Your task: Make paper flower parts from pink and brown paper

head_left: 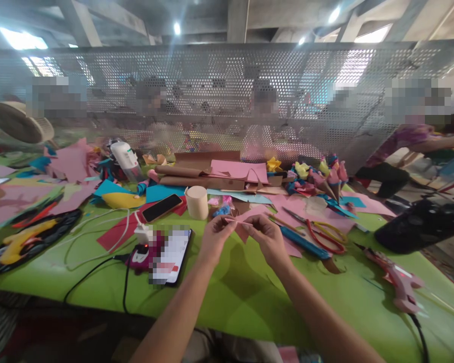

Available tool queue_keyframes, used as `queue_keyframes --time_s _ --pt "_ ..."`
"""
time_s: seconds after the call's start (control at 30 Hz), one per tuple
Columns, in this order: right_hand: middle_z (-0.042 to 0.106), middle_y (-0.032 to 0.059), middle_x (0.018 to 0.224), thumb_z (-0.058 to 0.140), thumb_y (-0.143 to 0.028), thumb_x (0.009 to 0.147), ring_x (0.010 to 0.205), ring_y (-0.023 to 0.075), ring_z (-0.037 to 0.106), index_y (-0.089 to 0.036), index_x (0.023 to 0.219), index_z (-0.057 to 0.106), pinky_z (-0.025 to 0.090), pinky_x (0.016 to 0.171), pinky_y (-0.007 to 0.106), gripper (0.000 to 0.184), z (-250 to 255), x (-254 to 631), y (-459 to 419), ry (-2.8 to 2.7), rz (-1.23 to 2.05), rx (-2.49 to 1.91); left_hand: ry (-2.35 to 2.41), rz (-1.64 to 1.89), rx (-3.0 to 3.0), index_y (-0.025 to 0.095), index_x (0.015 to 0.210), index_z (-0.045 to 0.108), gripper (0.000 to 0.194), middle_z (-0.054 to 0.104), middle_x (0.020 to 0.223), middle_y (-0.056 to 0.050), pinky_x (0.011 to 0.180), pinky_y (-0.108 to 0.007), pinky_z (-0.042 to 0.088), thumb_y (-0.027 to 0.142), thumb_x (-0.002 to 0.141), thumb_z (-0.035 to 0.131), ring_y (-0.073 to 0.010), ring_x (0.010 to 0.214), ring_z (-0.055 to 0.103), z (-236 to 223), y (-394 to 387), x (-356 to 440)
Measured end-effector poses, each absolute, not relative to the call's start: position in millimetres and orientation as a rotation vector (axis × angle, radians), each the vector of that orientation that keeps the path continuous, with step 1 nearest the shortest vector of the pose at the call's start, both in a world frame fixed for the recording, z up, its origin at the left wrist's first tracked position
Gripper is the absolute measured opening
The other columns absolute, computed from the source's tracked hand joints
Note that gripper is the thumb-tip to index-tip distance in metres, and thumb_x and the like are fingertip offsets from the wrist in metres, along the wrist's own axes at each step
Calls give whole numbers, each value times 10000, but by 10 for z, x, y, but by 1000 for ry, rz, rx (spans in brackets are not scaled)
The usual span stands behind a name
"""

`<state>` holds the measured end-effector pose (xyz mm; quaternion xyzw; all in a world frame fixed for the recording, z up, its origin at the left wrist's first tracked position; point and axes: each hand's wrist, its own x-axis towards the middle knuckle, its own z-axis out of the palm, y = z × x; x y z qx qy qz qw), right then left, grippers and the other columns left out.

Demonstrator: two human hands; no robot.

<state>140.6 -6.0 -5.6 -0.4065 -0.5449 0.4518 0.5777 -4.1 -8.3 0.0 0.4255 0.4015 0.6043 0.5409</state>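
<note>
A small piece of pink paper (242, 233) is pinched between my two hands, just above the green table. My left hand (219, 233) grips its left edge with thumb and fingertips. On the opposite edge, my right hand (264, 234) pinches it the same way, and a pointed part hangs down between them. Behind my hands lie a beige paper roll (196, 202) and a small blue crumpled piece (222, 210). Close to my right hand are a blue-handled tool (304, 242) and red-handled scissors (325, 237).
A pink glue gun (397, 282) and a black cylinder (404, 227) lie right. Left are a lit phone (172, 256), a dark phone (162, 207), a purple power adapter (142, 254) with cables, and a yellow glue gun (26, 239). Paper flowers (325, 176) stand before a perforated metal screen (212, 101).
</note>
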Motion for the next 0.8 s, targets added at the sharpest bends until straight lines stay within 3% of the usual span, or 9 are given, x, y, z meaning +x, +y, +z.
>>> queue_keyframes --time_s 0.8 --pt "651 20 719 724 -439 758 660 174 559 -197 765 670 433 597 288 248 -80 1436 -50 -1318 1004 -962 963 1466 952 166 744 687 276 627 666 15 620 -238 428 382 629 814 -104 619 537 -8 -78 -40"
